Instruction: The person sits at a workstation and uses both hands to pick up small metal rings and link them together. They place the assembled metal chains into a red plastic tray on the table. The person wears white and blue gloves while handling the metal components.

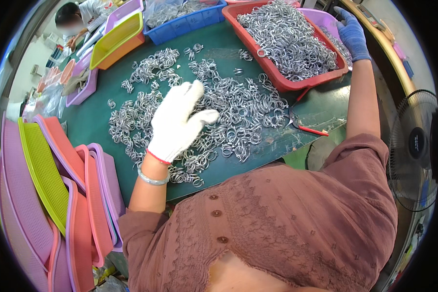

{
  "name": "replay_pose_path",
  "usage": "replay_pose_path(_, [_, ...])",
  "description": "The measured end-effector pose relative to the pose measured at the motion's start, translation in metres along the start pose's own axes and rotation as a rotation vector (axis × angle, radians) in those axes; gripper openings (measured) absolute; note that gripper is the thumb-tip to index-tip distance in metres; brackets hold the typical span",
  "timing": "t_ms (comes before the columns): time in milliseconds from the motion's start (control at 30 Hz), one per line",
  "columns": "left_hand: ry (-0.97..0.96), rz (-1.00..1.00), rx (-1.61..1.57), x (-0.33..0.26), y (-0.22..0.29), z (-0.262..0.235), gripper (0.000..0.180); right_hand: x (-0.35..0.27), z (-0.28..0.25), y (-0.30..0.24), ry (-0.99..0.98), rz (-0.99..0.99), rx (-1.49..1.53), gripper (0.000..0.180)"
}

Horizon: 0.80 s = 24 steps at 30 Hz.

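Note:
A wide heap of small silver metal ring clips point(238, 109) lies spread on the green table top point(228, 48). My left hand point(177, 124), in a white knit glove, is over the heap's left-middle with its fingers spread and nothing visibly held. My right hand point(351, 34), in a blue glove, is stretched far out to the right, its fingers extended on a purple basket point(321, 19). That basket stands beside a red tray point(297, 85) heaped with the same clips.
A red-handled cutter point(307, 128) lies right of the heap. Blue point(180, 27), yellow point(116, 36) and purple point(82, 90) bins line the far side. Stacked pink, green and purple baskets point(58, 185) lean at my left. A fan point(416, 146) stands at right. Another person point(78, 17) works at far left.

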<state>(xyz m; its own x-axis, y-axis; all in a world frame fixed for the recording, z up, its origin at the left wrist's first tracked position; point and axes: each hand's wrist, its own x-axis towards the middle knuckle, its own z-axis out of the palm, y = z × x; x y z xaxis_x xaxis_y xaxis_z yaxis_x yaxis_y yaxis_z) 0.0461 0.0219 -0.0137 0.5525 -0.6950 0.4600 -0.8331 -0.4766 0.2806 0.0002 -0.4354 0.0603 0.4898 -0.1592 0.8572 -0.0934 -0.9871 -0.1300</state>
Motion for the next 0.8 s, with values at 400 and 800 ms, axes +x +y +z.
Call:
replay_pose_path(400, [-0.347,0.079,0.057,0.010,0.004,-0.008,0.044,-0.092,0.076,-0.219,-0.837,-0.210,-0.015,0.025])
replay_pose_path(800, [-0.242,0.047,-0.029,-0.006,-0.006,-0.014,0.041,-0.100,0.130,-0.205,-1.059,-0.196,-0.246,0.014])
